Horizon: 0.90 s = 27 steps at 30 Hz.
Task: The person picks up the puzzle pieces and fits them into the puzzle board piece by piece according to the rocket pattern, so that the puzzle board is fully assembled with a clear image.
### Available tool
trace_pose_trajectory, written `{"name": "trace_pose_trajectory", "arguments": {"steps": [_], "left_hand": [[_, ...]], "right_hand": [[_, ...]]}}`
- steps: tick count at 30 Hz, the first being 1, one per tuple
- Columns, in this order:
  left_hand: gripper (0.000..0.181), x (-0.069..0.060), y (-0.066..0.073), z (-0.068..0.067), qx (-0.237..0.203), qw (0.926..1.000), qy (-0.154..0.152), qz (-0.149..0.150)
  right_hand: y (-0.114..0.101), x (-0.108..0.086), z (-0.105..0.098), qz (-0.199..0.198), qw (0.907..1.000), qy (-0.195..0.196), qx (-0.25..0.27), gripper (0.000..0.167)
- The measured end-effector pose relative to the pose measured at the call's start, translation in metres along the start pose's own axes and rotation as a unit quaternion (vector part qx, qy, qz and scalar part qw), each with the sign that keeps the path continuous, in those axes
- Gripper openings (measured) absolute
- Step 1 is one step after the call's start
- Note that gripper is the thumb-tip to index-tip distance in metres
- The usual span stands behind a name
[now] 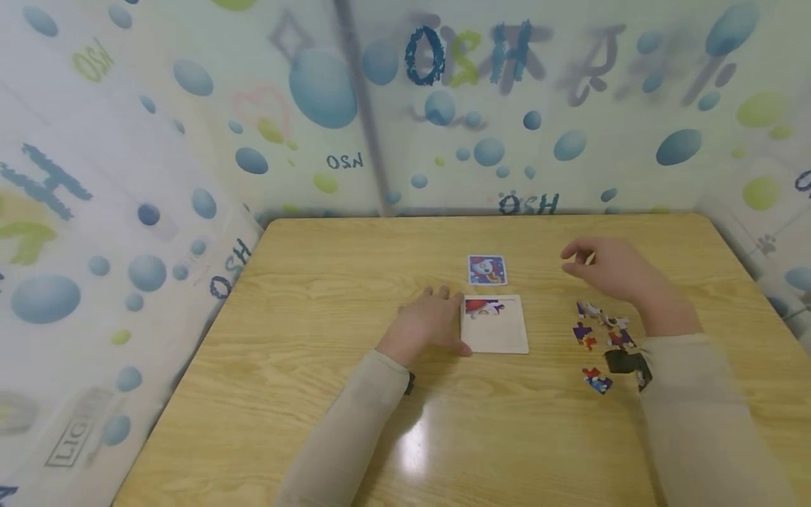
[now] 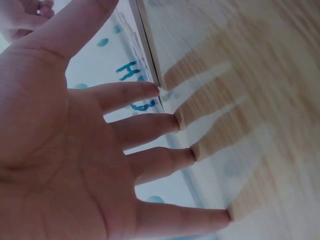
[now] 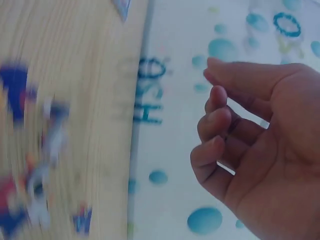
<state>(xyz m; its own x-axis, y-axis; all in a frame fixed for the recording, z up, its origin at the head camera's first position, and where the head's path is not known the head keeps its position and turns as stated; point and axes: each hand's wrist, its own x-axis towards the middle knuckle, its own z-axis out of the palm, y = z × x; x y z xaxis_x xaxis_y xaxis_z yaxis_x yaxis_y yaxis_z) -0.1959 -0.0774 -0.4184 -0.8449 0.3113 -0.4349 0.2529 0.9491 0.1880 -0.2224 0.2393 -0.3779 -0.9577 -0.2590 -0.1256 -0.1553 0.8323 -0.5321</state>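
My left hand (image 1: pixel 431 320) rests at the left side of a pale square puzzle tray (image 1: pixel 500 336), thumb near its lower left corner. In the left wrist view its fingers (image 2: pixel 150 162) are straight and spread, tips on the wood. Colourful joined jigsaw pieces (image 1: pixel 484 307) lie along the tray's top left; the rest of its base is bare. Above the table, beyond several loose jigsaw pieces (image 1: pixel 619 339), my right hand (image 1: pixel 605 267) hovers with loosely curled fingers. Nothing shows between its fingers and thumb in the right wrist view, where the pieces (image 3: pixel 14 92) look blurred.
A small square picture card (image 1: pixel 487 270) with a cartoon animal lies just behind the tray. One separate piece group (image 1: pixel 597 380) sits nearer the front, by the right wrist. The wooden table (image 1: pixel 285 296) meets bubble-patterned curtains (image 1: pixel 437 169) at its back and left.
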Motion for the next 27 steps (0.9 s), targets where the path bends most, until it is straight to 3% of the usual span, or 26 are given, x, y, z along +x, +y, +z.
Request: {"name": "trace_pose_trajectory", "arguments": {"steps": [7, 14, 20, 27], "left_hand": [[0.112, -0.002, 0.001, -0.003, 0.004, 1.0000, -0.007, -0.003], [0.113, -0.003, 0.000, -0.003, -0.005, 1.0000, -0.007, -0.004], [0.113, -0.002, -0.001, -0.003, -0.005, 1.0000, -0.007, 0.000], [0.111, -0.003, 0.000, -0.003, -0.006, 1.0000, -0.006, -0.001]], "right_hand": [[0.077, -0.014, -0.029, 0.021, 0.9996, 0.003, -0.018, 0.048], [0.138, -0.020, -0.024, 0.057, 0.9972, -0.048, -0.001, 0.056], [0.153, -0.024, -0.016, 0.065, 0.9945, -0.078, 0.024, 0.066], [0.153, -0.023, -0.013, 0.071, 0.9940, -0.075, 0.035, 0.062]]}}
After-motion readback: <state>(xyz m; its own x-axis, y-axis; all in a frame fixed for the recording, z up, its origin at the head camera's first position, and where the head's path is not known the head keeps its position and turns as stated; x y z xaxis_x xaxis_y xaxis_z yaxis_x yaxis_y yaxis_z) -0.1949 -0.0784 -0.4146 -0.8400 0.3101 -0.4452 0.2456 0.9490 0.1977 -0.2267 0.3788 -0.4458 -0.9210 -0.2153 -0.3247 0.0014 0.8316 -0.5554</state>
